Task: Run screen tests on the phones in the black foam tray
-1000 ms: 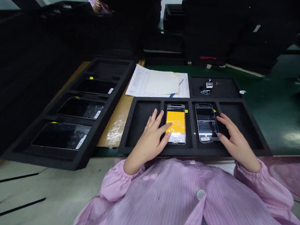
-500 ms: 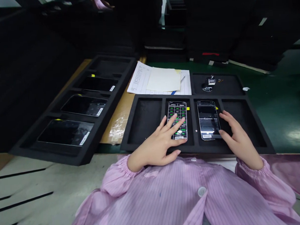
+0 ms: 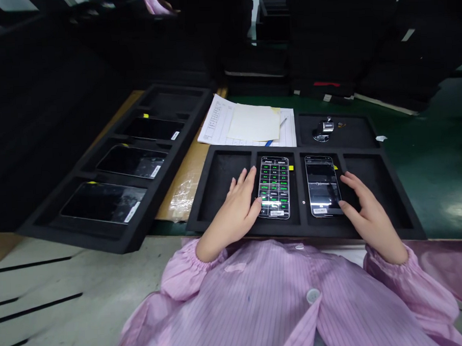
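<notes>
Two smartphones lie face up in the middle compartments of a black foam tray (image 3: 304, 228). The left smartphone (image 3: 274, 186) is lit with a grid of green text. My left hand (image 3: 236, 206) rests along its left side, fingers outstretched, the thumb at the phone's lower left edge. The right smartphone (image 3: 323, 184) shows a mostly dark screen with a small circle in its middle. At its right edge is my right hand (image 3: 366, 210), thumb and fingers apart; the thumb tip is by the lower right corner. Neither hand grips anything. Each phone has a yellow tab beside it.
To the left, another black tray (image 3: 115, 239) bears 3 dark smartphones with white labels. Behind the front tray lie papers (image 3: 252, 122) with a pen (image 3: 277, 132). A metal hand counter (image 3: 323, 129) stands in a shallow black tray. Dark stacks (image 3: 348, 45) rise at the back.
My left hand has moved left, off the left smartphone's screen to its side, baring the green grid. My right hand stays beside the right smartphone. The view has shifted slightly.
</notes>
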Demonstrator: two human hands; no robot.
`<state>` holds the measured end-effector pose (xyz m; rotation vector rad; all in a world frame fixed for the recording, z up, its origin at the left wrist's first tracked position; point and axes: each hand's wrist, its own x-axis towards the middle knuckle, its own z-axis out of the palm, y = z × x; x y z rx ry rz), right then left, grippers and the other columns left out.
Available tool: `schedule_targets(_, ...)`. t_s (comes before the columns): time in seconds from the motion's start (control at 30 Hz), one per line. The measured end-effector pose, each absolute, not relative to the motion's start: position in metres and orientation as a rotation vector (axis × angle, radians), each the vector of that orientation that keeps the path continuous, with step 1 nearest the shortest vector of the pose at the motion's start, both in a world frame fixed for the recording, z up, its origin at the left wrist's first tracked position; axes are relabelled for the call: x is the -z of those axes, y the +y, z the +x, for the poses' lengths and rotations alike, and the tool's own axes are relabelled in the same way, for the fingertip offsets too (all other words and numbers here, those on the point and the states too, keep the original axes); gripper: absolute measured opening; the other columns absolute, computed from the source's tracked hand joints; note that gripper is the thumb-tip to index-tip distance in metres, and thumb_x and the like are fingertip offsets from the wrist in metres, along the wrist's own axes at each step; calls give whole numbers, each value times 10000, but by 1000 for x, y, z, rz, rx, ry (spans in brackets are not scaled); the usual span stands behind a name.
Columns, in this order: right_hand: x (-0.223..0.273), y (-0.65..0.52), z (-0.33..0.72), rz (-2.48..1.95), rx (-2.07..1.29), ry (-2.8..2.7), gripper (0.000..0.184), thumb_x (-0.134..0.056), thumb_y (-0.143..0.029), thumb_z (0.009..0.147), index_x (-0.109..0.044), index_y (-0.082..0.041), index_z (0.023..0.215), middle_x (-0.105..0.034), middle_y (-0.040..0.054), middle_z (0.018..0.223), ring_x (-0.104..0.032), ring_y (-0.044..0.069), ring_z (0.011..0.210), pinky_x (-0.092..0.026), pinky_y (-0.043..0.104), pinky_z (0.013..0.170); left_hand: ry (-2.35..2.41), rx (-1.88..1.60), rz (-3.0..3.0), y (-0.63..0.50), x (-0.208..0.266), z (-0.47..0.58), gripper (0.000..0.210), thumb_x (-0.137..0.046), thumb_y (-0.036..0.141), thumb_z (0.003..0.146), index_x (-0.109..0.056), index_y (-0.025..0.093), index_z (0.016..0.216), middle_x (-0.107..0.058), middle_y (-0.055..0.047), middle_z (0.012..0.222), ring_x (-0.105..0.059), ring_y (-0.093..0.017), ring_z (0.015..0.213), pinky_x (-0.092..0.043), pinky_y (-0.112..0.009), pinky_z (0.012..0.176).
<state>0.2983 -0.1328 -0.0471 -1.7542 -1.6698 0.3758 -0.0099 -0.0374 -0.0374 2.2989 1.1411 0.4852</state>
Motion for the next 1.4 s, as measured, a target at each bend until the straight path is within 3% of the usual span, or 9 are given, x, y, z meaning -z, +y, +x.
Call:
schedule_targets(0.13, 45, -133, 298, -1766, -386, -1667, 492, -509, -356, 962, -465, -274, 1445, -405, 86, 1571, -371, 294, 1455, -300, 551, 1205, 1136, -503, 2322, -39, 33, -11, 676, -378, 349, 1013, -102, 148, 1597, -209, -177, 1659, -102, -303, 1556, -144, -605, 1241)
schedule_targets(0.3, 45, -133, 298, -1782, -374, -1678, 479, -511, -360, 963, -481, -271, 1433, -411, 87, 1567, -374, 295, 1454, -307, 553, 1199, 667, -476, 2608, -44, 22, -13, 502, -522, 252, 921, -533, 306, 1420, 31, -17, 1695, 96, -381, 1540, -57, -690, 1208)
schedule_targets(0.37, 45, -133, 298, -1781, -370, -1685, 476, -510, -360, 966, -481, -272, 1432, -409, 86, 1569, -370, 294, 1456, -308, 554, 1198, 519, -413, 2649, -45, 19, -12, 491, -541, 215, 884, -594, 308, 1364, 78, 4, 1686, 93, -395, 1537, -64, -699, 1203)
schedule_targets(0.63, 45, -133, 298, -1793, -361, -1679, 469, -514, -375, 972, -484, -282, 1430, -409, 80, 1570, -373, 303, 1454, -316, 561, 1190, 506, -310, 2609, -44, 18, -7, 556, -623, 214, 833, -584, 269, 1385, -60, -63, 1687, -2, -410, 1540, -99, -694, 1208)
schedule_targets(0.87, 44, -133, 297, -1794, -378, -1672, 475, -516, -374, 972, -476, -286, 1436, -404, 75, 1575, -358, 295, 1463, -300, 549, 1203, 940, -603, 2420, -44, 25, -16, 461, -446, 298, 1001, -491, 181, 1444, -105, -122, 1685, 66, -351, 1551, -145, -660, 1220)
schedule_targets(1.23, 44, -133, 297, -1768, -381, -1666, 455, -517, -378, 971, -504, -286, 1416, -430, 79, 1557, -372, 315, 1454, -309, 575, 1196, 736, -521, 2556, -45, 18, -14, 354, -519, 200, 929, -705, 253, 1225, -115, -24, 1684, 8, -383, 1549, -138, -705, 1200)
schedule_targets(1.4, 44, -133, 297, -1779, -379, -1663, 445, -523, -374, 968, -513, -287, 1404, -434, 75, 1555, -371, 312, 1455, -323, 573, 1189, 728, -438, 2611, -44, 18, -11, 331, -524, 237, 934, -730, 250, 1192, -157, -30, 1675, -5, -385, 1548, -147, -707, 1200)
